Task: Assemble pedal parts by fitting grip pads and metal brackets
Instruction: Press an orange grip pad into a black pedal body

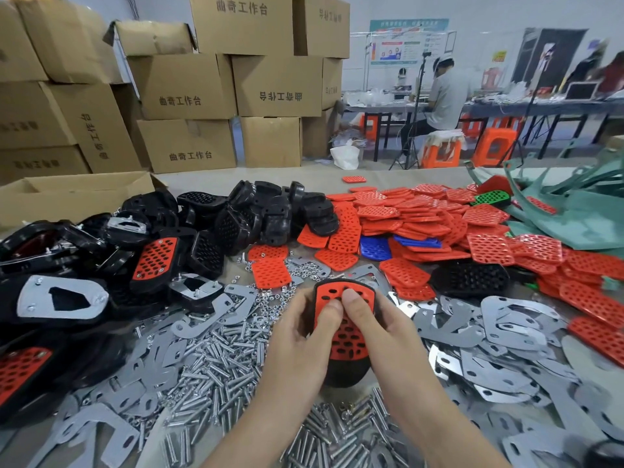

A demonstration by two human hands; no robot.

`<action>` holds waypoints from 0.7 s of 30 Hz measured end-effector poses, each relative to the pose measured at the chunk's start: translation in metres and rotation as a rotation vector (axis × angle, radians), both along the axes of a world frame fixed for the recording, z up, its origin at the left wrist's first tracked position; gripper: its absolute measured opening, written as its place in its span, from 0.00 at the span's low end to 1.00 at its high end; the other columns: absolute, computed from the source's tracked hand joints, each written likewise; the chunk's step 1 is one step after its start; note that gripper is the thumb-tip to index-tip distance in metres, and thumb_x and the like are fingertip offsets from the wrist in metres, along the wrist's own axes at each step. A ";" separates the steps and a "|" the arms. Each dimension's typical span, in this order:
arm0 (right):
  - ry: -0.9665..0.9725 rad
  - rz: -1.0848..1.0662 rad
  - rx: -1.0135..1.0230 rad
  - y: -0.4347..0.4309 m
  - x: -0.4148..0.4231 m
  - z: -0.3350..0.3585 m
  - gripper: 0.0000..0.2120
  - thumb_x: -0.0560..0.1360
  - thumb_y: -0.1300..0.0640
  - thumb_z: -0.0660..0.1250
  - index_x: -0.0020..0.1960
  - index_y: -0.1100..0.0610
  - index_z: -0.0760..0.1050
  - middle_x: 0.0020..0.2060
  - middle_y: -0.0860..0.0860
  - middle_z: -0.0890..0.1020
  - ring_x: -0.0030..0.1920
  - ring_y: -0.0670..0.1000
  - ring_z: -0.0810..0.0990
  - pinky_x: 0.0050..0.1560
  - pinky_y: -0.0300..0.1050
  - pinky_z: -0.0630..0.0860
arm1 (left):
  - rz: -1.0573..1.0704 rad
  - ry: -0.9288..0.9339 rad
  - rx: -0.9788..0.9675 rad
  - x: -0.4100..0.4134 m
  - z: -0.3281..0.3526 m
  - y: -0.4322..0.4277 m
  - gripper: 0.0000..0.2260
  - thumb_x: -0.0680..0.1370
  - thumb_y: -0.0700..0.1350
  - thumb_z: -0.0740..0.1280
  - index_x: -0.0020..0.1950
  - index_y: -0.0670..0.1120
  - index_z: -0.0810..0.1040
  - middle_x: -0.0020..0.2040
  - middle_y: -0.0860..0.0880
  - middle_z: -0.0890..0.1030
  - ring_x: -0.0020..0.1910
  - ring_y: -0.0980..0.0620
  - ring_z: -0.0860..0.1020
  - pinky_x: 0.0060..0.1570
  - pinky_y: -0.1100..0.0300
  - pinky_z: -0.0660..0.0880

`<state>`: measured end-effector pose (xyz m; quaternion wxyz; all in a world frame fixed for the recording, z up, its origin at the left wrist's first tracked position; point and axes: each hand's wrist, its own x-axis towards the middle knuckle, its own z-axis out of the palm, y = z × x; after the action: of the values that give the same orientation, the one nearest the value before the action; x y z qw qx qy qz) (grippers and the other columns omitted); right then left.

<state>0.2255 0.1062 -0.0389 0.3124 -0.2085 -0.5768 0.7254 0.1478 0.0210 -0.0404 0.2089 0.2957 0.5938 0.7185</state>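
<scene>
Both hands grasp one black plastic pedal body [344, 373] at the near middle of the counter [422, 177]. The left hand [304, 336] curls round its left edge and the right hand [381, 332] round its right. Both thumbs press on the red perforated grip pad [349, 339] seated in its face. Loose silver bolts [216, 359] lie just beside it, and flat grey metal brackets [506, 319] lie to the right.

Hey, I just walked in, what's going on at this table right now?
A person is fitting a red grip pad into a black pedal body. The left hand and right hand both grip the pedal, with the thumbs pressing on the pad. Around them on the table lie heaps of loose red pads, black pedal bodies, metal brackets and bolts.
</scene>
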 end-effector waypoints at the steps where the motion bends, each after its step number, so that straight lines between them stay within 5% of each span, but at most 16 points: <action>1: 0.008 -0.002 0.014 0.001 0.001 0.001 0.16 0.69 0.37 0.70 0.51 0.43 0.85 0.47 0.47 0.88 0.47 0.43 0.87 0.43 0.31 0.79 | -0.015 0.016 -0.008 0.000 0.000 0.000 0.07 0.81 0.48 0.67 0.50 0.60 0.82 0.46 0.54 0.86 0.45 0.58 0.84 0.41 0.67 0.78; 3: 0.012 -0.018 0.020 0.002 0.001 0.002 0.15 0.70 0.38 0.70 0.51 0.44 0.85 0.46 0.48 0.88 0.46 0.44 0.87 0.42 0.31 0.79 | -0.017 0.071 -0.021 0.000 -0.001 0.000 0.05 0.79 0.53 0.67 0.52 0.63 0.81 0.48 0.57 0.85 0.48 0.60 0.84 0.43 0.69 0.78; 7: -0.015 -0.038 0.009 0.004 0.001 0.001 0.16 0.69 0.36 0.69 0.50 0.42 0.86 0.46 0.49 0.89 0.46 0.46 0.88 0.41 0.32 0.78 | 0.056 0.144 -0.027 -0.004 -0.005 -0.002 0.16 0.73 0.61 0.68 0.60 0.70 0.73 0.54 0.64 0.81 0.55 0.62 0.81 0.48 0.70 0.77; 14: -0.017 -0.043 -0.024 0.007 0.001 -0.001 0.20 0.67 0.34 0.70 0.52 0.44 0.87 0.46 0.51 0.89 0.47 0.50 0.88 0.42 0.35 0.80 | 0.039 0.256 -0.015 -0.004 -0.004 -0.004 0.14 0.78 0.51 0.69 0.59 0.68 0.75 0.55 0.65 0.81 0.54 0.61 0.82 0.49 0.68 0.77; 21: -0.004 -0.017 -0.015 0.009 0.003 -0.001 0.19 0.67 0.34 0.72 0.52 0.42 0.86 0.48 0.50 0.89 0.49 0.50 0.88 0.45 0.39 0.82 | 0.046 0.274 -0.033 -0.004 -0.004 -0.006 0.13 0.77 0.56 0.68 0.61 0.69 0.75 0.59 0.64 0.80 0.58 0.59 0.80 0.55 0.59 0.79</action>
<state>0.2281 0.1149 -0.0400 0.3157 -0.2173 -0.5702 0.7267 0.1434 0.0151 -0.0444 0.1142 0.3741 0.6349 0.6662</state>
